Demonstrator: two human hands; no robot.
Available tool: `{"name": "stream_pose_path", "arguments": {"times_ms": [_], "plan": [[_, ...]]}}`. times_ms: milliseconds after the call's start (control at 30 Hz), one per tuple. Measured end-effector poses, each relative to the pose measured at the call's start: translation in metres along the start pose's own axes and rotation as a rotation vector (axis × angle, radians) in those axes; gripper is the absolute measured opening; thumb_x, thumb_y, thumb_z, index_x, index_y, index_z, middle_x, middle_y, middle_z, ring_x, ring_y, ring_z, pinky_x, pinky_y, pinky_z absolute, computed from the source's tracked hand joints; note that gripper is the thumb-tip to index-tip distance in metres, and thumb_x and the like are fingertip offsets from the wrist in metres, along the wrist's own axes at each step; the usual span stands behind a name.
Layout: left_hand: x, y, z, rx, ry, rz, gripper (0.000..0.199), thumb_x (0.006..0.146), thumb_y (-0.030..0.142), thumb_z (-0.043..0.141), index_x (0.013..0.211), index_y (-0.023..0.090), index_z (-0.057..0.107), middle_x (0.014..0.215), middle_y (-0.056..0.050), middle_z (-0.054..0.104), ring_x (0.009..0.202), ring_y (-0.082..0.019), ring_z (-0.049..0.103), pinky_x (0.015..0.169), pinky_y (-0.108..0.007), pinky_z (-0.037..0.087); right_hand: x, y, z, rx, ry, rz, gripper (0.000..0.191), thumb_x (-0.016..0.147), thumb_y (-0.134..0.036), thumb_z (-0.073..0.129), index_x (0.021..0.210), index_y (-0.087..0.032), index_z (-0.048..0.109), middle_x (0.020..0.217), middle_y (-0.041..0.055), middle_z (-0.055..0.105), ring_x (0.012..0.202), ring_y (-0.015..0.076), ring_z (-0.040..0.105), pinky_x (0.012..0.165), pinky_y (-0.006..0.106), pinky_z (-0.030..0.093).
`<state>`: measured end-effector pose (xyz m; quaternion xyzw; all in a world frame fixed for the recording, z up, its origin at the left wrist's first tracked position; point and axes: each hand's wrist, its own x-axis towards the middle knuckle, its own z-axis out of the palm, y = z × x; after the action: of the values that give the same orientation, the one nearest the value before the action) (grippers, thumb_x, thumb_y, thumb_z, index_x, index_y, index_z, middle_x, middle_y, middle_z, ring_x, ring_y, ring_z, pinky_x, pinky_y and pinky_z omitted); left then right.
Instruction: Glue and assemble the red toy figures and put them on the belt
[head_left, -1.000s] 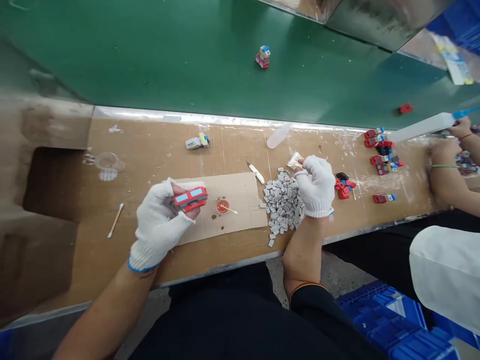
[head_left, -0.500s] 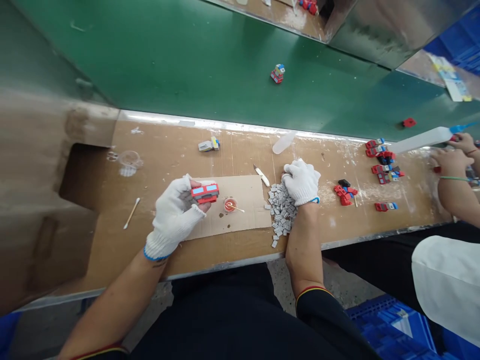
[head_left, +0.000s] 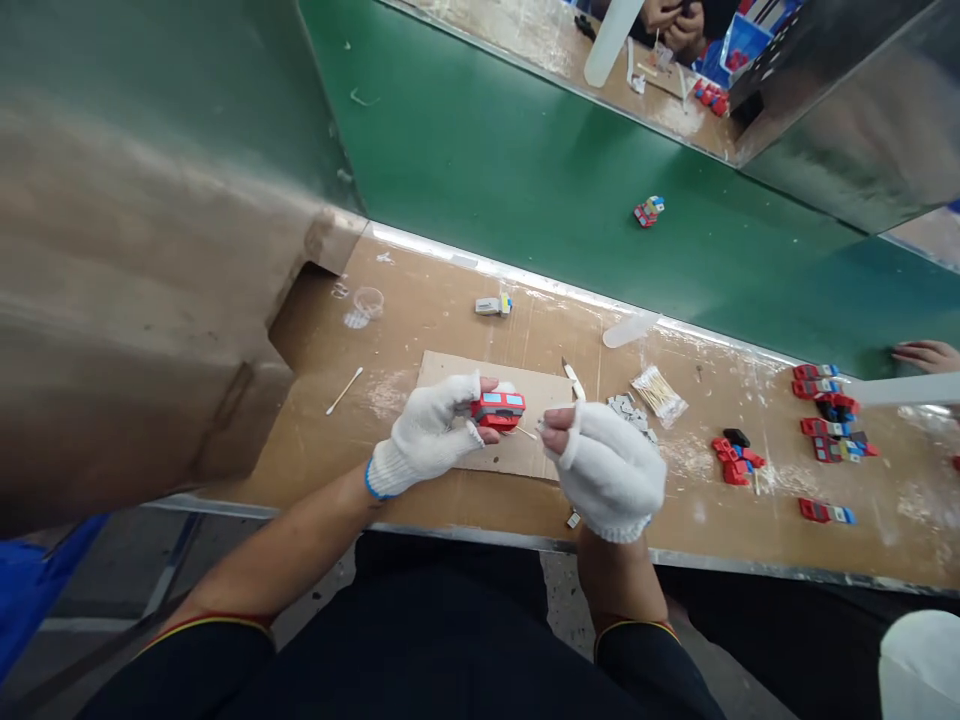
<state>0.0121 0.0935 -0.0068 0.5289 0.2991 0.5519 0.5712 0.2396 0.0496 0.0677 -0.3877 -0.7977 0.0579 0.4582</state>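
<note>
My left hand (head_left: pixel 424 432), in a white fingerless glove, grips a red toy vehicle part (head_left: pixel 499 410) with light-blue windows between thumb and fingers. It is above a cardboard sheet (head_left: pixel 454 372). Close by on the right, my gloved right hand (head_left: pixel 611 468) is closed, its bare fingertips pinched together and pointing at the toy part. Whatever they hold is too small to make out. Behind that hand, a pile of small grey pieces (head_left: pixel 626 408) is partly covered. A cotton swab (head_left: pixel 526 432) sticks out beside the toy part; the small cup is hidden.
A craft knife (head_left: pixel 574 380) and a bag of cotton swabs (head_left: pixel 660 395) lie near the pile. A grey toy part (head_left: pixel 493 305) sits farther back. Red toy parts (head_left: pixel 825 440) are on the right. Left stands a metal panel (head_left: pixel 187 260); a green belt (head_left: pixel 510 150) runs behind.
My right hand has left the grey pile and come left, close to the toy part. My left hand still holds that part. The view has shifted, and the swab bag now shows.
</note>
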Motion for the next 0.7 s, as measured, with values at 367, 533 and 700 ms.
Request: {"name": "stream_pose_path", "arguments": {"times_ms": [367,533,700], "plan": [[-0.004,0.022,0.004,-0.006,-0.087,-0.045,0.020,0.090,0.023,0.099,0.107,0.028,0.090,0.120,-0.009,0.093,0.102,-0.033,0.094,0.080,-0.040,0.083,-0.001,-0.004,0.029,0.123,-0.017,0.004,0.026,0.104,-0.007,0.073,0.109,-0.031,0.081,0.086,-0.0006,0.080,0.073,0.0206,0.078,0.066,0.037,0.068],[-0.003,0.021,0.003,-0.008,-0.073,-0.079,0.030,0.084,0.016,0.099,0.110,0.029,0.090,0.128,-0.009,0.093,0.107,-0.037,0.095,0.092,-0.050,0.085,-0.016,0.001,0.042,0.287,0.057,0.395,0.023,0.109,-0.016,0.063,0.095,-0.031,0.074,0.072,-0.0002,0.062,0.057,0.0212,0.060,0.054,0.042,0.060],[0.003,0.009,0.014,-0.016,0.054,-0.062,0.019,0.084,0.032,0.101,0.095,0.027,0.087,0.110,-0.008,0.094,0.080,-0.032,0.092,0.061,-0.040,0.079,-0.035,0.010,0.037,0.151,-0.059,0.314,0.025,0.100,-0.018,0.075,0.116,-0.034,0.085,0.078,0.0018,0.071,0.066,0.0282,0.068,0.067,0.052,0.068]]}}
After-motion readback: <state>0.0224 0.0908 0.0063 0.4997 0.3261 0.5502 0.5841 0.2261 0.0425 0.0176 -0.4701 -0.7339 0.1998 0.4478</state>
